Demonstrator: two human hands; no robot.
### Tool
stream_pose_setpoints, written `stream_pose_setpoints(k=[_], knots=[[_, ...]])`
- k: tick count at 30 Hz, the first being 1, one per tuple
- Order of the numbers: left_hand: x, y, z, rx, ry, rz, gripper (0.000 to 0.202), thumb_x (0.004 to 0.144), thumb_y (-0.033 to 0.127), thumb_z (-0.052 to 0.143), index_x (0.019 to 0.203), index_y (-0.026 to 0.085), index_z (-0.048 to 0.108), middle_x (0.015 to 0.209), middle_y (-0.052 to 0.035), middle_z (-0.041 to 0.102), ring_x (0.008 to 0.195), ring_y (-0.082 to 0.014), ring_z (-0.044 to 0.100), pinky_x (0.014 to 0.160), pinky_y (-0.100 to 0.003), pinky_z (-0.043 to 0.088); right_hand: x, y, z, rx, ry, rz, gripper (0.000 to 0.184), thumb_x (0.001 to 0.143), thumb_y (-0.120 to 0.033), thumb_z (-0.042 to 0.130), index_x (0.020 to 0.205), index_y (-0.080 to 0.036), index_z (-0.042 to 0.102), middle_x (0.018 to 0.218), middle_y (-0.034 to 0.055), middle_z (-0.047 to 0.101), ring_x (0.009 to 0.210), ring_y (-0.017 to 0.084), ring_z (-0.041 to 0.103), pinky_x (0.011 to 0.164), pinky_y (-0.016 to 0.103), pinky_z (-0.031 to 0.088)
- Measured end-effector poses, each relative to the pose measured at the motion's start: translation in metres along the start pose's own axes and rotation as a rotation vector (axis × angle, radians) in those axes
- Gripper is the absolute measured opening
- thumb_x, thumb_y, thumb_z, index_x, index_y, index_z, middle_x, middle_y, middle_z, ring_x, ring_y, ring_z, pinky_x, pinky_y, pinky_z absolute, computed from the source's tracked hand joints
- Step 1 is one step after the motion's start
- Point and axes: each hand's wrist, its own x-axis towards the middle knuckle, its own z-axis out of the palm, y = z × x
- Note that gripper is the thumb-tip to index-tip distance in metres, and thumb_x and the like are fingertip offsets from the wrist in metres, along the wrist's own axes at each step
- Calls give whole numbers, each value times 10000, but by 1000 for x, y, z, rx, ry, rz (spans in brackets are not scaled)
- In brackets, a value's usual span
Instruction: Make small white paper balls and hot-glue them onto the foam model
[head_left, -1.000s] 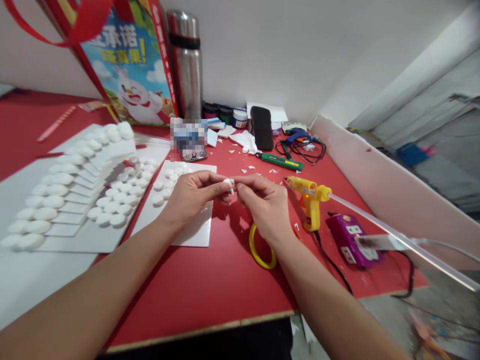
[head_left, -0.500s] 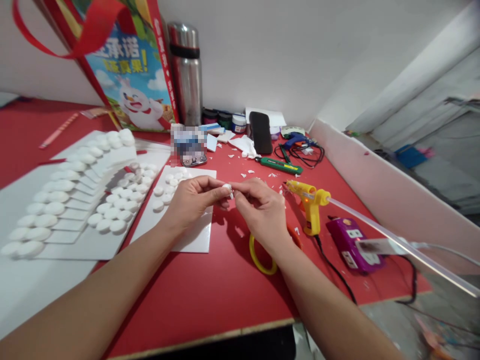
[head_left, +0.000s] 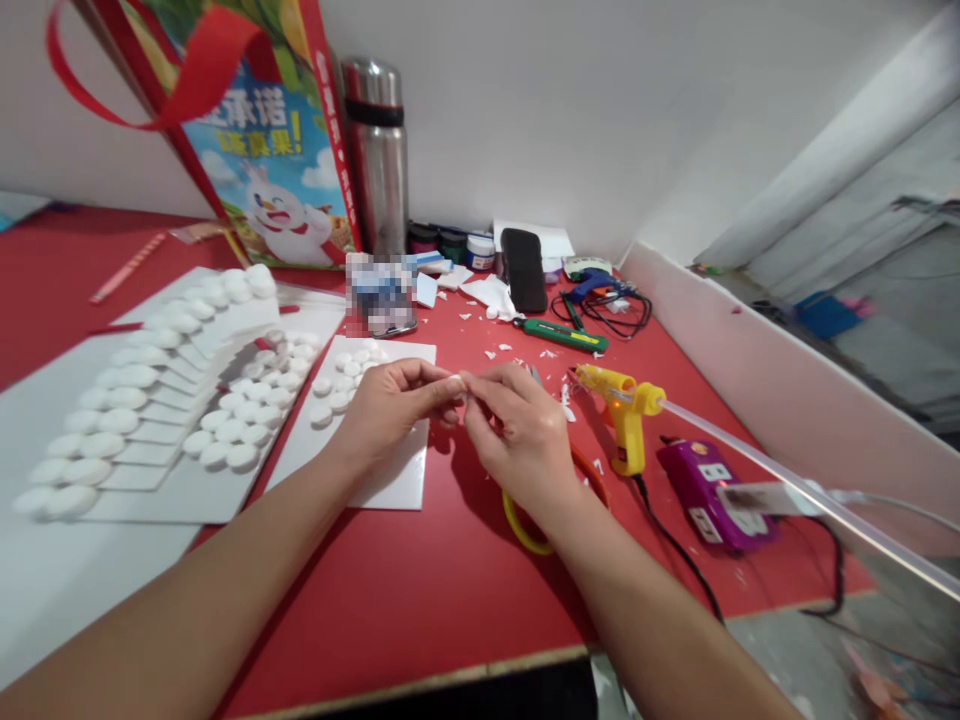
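My left hand (head_left: 394,405) is closed, thumb and forefinger pinching a small white piece (head_left: 457,381). The fingertips of my right hand (head_left: 521,425) press on the same piece from the other side, mostly hiding it, so its exact kind is unclear. Both hands are held above the red table. Beneath my left hand lies a white board (head_left: 397,485) bearing several round white discs (head_left: 321,413). Scissors (head_left: 517,525) with a yellow and orange handle lie partly under my right wrist.
To the right are a yellow glue gun (head_left: 628,425) holding a long clear stick and a purple power socket (head_left: 716,495). A green cutter (head_left: 562,335), a black phone (head_left: 523,270) and white scraps sit behind. Left stands a fan-shaped white model (head_left: 142,400); a steel flask (head_left: 380,170) and bag (head_left: 292,190) rise behind.
The white piece has turned between my fingers, and less of it shows now. My right fingers have closed nearer to my left thumb. The whole view has shifted slightly.
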Motion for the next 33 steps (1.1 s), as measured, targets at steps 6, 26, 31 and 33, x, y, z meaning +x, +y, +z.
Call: stream_pose_setpoints(k=[6,26,31,33], knots=[[0,2,2,5,2,-1,281,789,367,849,825,127,708,669,-37,684,575,-153,625,497,-287,586,-1,1,2,-35,7,3,216,970,-147,558,1038,-156,762,884,86,686,737,167,629,677,316,530],[-5,11,3,225,-52,124,203,830,352,802,894,171,738,746,-35,749,700,-171,692,710,-298,542,12,4,-3,880,47,802,146,757,-312,838,765,-183,769,577,-32,641,502,81,478,501,231,362],[-4,12,3,217,-31,132,166,806,298,820,878,167,748,708,-16,739,661,-150,683,690,-272,534,10,0,-6,637,33,626,99,818,-266,777,763,-187,759,664,-15,681,571,102,545,567,254,432],[-4,12,4,200,-18,119,175,782,291,838,860,164,746,705,-18,741,653,-153,690,674,-269,539,9,-1,-6,490,37,519,98,861,-241,730,778,-194,752,717,-2,694,621,120,585,607,271,462]])
